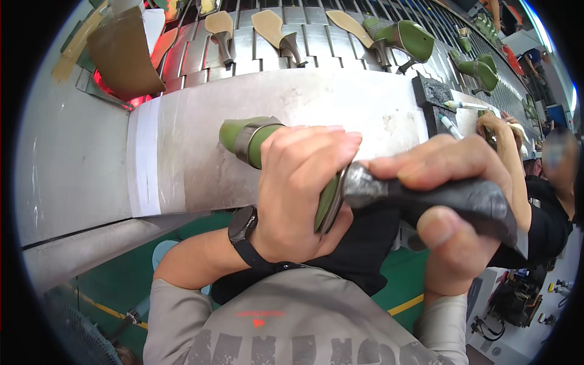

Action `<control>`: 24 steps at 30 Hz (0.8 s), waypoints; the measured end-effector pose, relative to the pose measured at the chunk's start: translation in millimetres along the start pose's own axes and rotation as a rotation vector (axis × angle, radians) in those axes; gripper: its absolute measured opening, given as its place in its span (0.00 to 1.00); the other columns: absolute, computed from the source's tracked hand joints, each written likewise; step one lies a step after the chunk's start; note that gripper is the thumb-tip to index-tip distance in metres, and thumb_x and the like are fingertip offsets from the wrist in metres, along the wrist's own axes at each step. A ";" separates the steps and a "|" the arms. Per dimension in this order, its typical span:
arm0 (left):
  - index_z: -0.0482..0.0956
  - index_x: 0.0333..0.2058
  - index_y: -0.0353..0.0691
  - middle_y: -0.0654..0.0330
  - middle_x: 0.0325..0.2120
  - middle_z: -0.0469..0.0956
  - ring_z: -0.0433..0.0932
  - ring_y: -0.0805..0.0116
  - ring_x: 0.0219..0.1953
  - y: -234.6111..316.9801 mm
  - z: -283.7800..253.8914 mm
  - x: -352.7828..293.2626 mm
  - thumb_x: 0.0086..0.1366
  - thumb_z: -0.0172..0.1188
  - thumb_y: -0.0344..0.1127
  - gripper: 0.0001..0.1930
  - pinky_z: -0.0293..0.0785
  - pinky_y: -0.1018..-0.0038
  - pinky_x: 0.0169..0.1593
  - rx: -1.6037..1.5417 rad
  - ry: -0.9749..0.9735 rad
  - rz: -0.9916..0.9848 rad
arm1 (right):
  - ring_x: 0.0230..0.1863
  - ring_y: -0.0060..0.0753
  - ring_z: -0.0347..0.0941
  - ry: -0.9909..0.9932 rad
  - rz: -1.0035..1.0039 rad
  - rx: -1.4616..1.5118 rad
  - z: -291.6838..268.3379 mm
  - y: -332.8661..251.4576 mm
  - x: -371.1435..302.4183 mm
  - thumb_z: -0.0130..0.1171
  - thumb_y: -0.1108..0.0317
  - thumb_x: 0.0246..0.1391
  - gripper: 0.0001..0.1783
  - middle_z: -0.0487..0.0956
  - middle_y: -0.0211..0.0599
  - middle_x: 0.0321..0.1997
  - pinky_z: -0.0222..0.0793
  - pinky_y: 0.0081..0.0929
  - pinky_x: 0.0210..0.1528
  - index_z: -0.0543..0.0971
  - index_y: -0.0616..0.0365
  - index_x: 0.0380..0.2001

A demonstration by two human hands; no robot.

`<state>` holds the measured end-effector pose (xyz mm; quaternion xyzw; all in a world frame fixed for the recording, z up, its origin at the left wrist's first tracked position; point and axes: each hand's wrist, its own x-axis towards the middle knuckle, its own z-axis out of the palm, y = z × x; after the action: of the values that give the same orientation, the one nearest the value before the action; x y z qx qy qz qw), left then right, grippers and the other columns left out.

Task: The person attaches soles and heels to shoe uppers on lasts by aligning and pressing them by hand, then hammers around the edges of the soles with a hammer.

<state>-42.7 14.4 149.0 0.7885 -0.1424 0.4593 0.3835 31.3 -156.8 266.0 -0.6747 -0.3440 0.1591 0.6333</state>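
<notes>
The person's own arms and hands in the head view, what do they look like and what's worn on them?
Both hands are bare, no gloves. The left hand has a black smartwatch on a black strap at the wrist. The right hand wears nothing visible. Both forearms are bare below pushed-up grey sleeves of a top with dark lettering and a small red mark.

Matt green leather-look shoe (243, 137) w/ metal band; dull scuffed steel bench (316, 103).

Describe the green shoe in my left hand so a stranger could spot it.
Find the long grey metal bench before the slatted conveyor. In front of it, the left hand grips an olive-green shoe. Unlike the green heeled shoes on the conveyor, it is held.
</notes>
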 end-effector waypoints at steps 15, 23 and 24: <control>0.58 0.67 0.37 0.35 0.65 0.67 0.69 0.35 0.67 -28.1 -22.9 -113.5 0.58 0.75 0.57 0.49 0.54 0.37 0.72 0.628 -0.209 -0.045 | 0.54 0.48 0.83 0.005 -0.053 0.249 57.6 146.1 -95.7 0.66 0.79 0.53 0.17 0.83 0.61 0.52 0.77 0.38 0.59 0.80 0.73 0.47; 0.67 0.61 0.42 0.42 0.62 0.73 0.74 0.43 0.63 -29.0 -19.2 -114.7 0.69 0.64 0.51 0.29 0.53 0.40 0.72 0.629 -0.096 -0.062 | 0.59 0.49 0.80 -0.089 -0.070 0.248 33.8 134.6 -63.8 0.66 0.78 0.56 0.19 0.81 0.60 0.55 0.75 0.39 0.63 0.77 0.68 0.51; 0.67 0.61 0.42 0.42 0.62 0.73 0.74 0.43 0.63 -28.6 -18.9 -113.6 0.69 0.64 0.51 0.29 0.53 0.40 0.72 0.629 -0.094 -0.069 | 0.59 0.49 0.80 -0.080 -0.069 0.273 33.9 134.5 -62.2 0.66 0.77 0.56 0.19 0.81 0.60 0.55 0.74 0.40 0.63 0.77 0.67 0.52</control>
<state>-98.9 32.9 46.2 0.8932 0.0159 0.4304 0.1291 0.2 -167.7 117.6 -0.5631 -0.3671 0.2094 0.7102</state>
